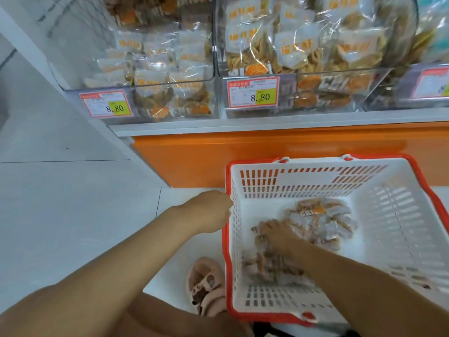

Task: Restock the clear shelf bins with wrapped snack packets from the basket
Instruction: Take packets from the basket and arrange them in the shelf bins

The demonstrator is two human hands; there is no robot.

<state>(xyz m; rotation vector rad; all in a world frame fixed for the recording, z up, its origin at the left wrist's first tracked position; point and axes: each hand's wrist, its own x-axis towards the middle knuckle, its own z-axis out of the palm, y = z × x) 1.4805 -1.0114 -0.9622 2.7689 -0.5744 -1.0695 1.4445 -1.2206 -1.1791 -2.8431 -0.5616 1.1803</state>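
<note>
The restocking looks well advanced but not finished. Above and beyond the basket [311, 176], the left shelf bin [143, 103] and the middle shelf bin [315, 93] are both piled high with wrapped packets, each with a price label on its front. Inside the basket a thin scatter of snack packets [323, 220] lies on its bottom, some toward its far side and some toward its near left corner, so I judge that a few more handfuls have to go up to the bins.

The right hand [277, 235] is down inside the basket, its fingers fairly straight and spread, resting on top of the packets near the basket's middle. It is blurred, and no packet appears lifted or pinched. The left hand [211, 210] is outside the basket, against its left wall just under the red rim. Its fingertips are hidden at the edge, so I cannot tell whether it grips the rim or only touches it. A pink slipper [206, 285] sits on the floor just left of the basket's near corner.
</note>
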